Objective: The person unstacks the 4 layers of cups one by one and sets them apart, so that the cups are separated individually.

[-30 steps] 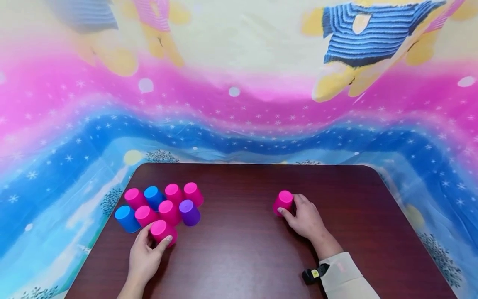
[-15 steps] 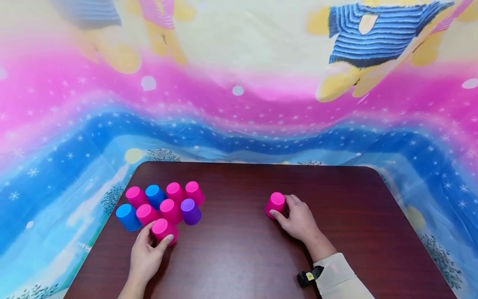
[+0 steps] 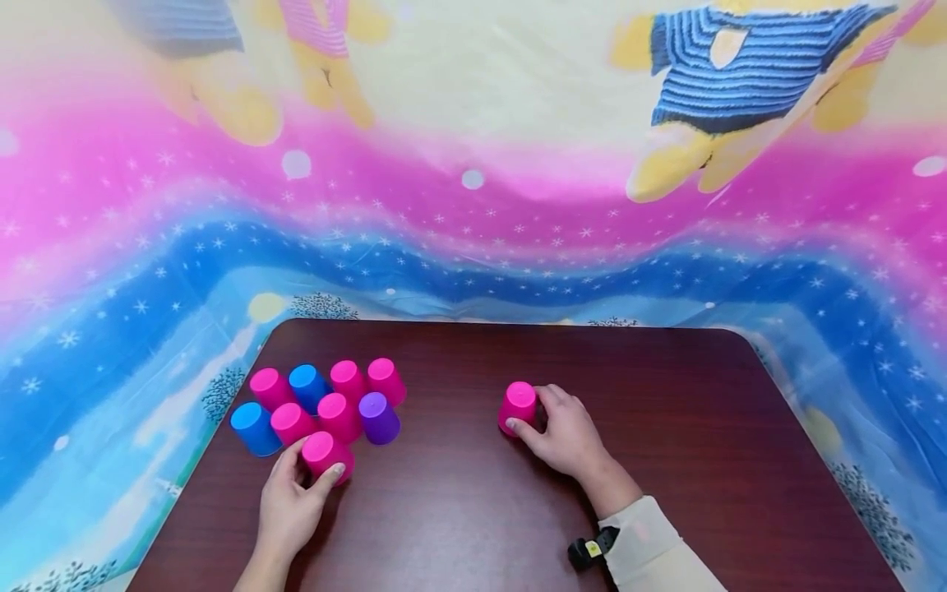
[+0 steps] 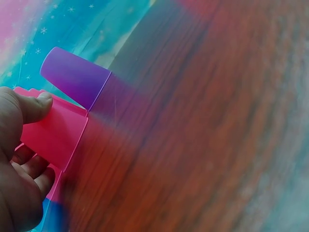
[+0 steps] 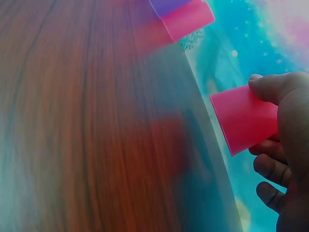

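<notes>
My left hand [image 3: 291, 503] grips an upside-down pink cup [image 3: 325, 458] at the front of a group of cups, thumb on its near right side. In the left wrist view that pink cup [image 4: 58, 126] stands beside a purple cup [image 4: 75, 77]. Right of the table's middle, my right hand [image 3: 565, 432] holds another upside-down pink cup [image 3: 518, 409] between thumb and fingers. The right wrist view shows this pink cup [image 5: 246, 118] with its rim toward the tabletop; whether it touches the wood I cannot tell.
Several more upside-down cups stand close together at the left, among them a blue cup [image 3: 255, 429], another blue cup [image 3: 308, 386] and the purple cup [image 3: 380, 419]. Brown table [image 3: 459, 510] lies between the hands. A printed cloth [image 3: 473, 222] hangs behind the table.
My right hand has moved left across the table with its pink cup, toward the group. The left hand keeps its hold on the other pink cup in nearly the same place.
</notes>
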### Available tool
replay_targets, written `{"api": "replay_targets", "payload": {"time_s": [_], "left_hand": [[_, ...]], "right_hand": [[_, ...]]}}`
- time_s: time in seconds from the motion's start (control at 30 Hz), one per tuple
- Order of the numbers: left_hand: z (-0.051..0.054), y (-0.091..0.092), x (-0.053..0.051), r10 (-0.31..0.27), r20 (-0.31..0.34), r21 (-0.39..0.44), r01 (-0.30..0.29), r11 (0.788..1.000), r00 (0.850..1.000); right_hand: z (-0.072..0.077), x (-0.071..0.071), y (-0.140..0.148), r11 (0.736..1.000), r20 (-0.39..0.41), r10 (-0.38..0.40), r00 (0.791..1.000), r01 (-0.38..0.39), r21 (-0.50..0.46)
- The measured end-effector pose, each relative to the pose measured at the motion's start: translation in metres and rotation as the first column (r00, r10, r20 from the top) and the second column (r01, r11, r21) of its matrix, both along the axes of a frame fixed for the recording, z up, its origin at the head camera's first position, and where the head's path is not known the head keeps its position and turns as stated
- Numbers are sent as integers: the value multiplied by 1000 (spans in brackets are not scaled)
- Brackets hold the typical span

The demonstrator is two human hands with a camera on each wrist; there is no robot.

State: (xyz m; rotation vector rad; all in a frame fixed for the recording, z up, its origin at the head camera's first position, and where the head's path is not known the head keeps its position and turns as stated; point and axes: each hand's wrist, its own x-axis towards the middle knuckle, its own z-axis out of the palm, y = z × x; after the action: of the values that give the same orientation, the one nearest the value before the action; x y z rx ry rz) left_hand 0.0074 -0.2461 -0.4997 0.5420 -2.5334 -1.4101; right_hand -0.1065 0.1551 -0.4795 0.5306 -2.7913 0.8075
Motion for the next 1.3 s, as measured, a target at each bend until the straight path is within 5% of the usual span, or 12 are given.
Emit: {"api": "replay_targets", "payload": {"time_s": [1.3], "left_hand": [[1, -3, -1, -2, 56, 16, 1, 1000, 998]], "right_hand": [[9, 16, -111, 963, -45, 268, 962, -267, 25]]}}
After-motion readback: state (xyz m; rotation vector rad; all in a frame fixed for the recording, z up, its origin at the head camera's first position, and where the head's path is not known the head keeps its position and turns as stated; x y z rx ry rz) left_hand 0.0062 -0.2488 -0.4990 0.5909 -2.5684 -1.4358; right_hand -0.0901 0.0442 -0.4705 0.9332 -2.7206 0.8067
